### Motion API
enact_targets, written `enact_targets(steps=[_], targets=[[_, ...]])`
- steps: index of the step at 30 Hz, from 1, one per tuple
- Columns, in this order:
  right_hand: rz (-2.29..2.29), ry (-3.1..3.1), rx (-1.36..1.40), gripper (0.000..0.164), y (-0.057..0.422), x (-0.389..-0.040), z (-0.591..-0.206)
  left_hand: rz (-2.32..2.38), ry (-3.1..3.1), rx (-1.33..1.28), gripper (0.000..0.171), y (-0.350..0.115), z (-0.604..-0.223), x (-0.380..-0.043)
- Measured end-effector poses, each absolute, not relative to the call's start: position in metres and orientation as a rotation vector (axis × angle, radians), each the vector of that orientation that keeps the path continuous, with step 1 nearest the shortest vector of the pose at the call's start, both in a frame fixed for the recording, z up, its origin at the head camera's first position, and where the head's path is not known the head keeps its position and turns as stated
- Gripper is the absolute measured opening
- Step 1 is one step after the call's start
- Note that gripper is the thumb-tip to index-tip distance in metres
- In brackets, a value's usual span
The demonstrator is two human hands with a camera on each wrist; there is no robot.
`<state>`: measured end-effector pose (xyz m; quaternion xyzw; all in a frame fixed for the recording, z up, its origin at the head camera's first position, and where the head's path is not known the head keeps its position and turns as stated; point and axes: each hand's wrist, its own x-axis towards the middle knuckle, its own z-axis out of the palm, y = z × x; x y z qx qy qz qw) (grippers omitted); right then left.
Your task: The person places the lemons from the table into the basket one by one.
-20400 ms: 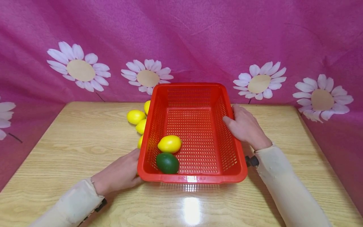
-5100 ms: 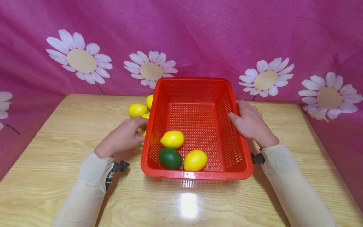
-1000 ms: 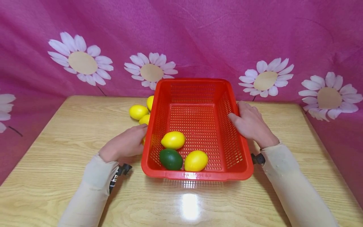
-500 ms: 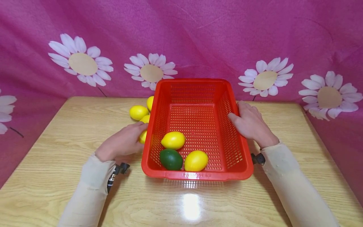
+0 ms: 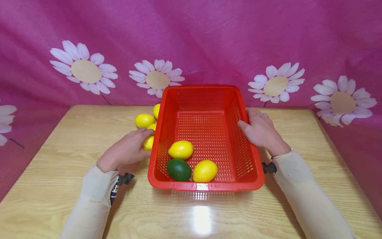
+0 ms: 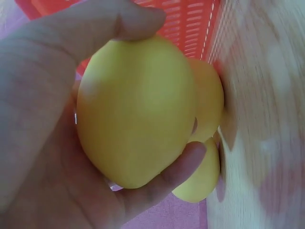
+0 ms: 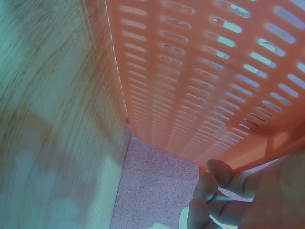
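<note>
My left hand (image 5: 126,149) holds a yellow lemon (image 6: 136,114) just outside the basket's left wall, thumb across one side and fingers round the other. In the head view that lemon shows only partly between hand and basket. My right hand (image 5: 261,131) grips the right rim of the red plastic basket (image 5: 206,187), thumb inside. Its fingers (image 7: 207,186) curl under the rim outside, in the right wrist view. Inside the basket, near its front left, lie a lemon (image 5: 181,149), a dark green oval fruit (image 5: 179,170) and another lemon (image 5: 205,171).
More lemons lie on the wooden table (image 5: 74,142) left of the basket: one at the outside (image 5: 144,120), one further back (image 5: 156,111) half hidden by the basket, and one (image 5: 152,126) beyond my left hand. A pink flowered cloth (image 5: 209,43) hangs behind the table.
A second lemon has joined the lemon and green fruit in the basket since the oldest frame. Lately my left hand has shifted slightly left, uncovering more of its lemon; my right hand keeps its grip.
</note>
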<state>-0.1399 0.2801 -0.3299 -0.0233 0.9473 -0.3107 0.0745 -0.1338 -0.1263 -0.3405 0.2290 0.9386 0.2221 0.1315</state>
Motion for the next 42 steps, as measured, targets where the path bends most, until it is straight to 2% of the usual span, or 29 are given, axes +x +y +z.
enact_targets(steps=[19,33,42], targets=[[-0.839,2.891,-0.051,0.047,0.28,-0.14,-0.331,0.553,2.806,0.742,0.049,-0.141,-0.325,-0.135],[-0.895,2.873,-0.054,0.051,0.279,-0.142,-0.327,0.509,2.931,0.641,0.052,-0.151,-0.298,-0.134],[-0.896,2.882,-0.069,0.047,0.279,-0.142,-0.328,0.555,3.014,0.694,0.05,-0.145,-0.286,-0.133]])
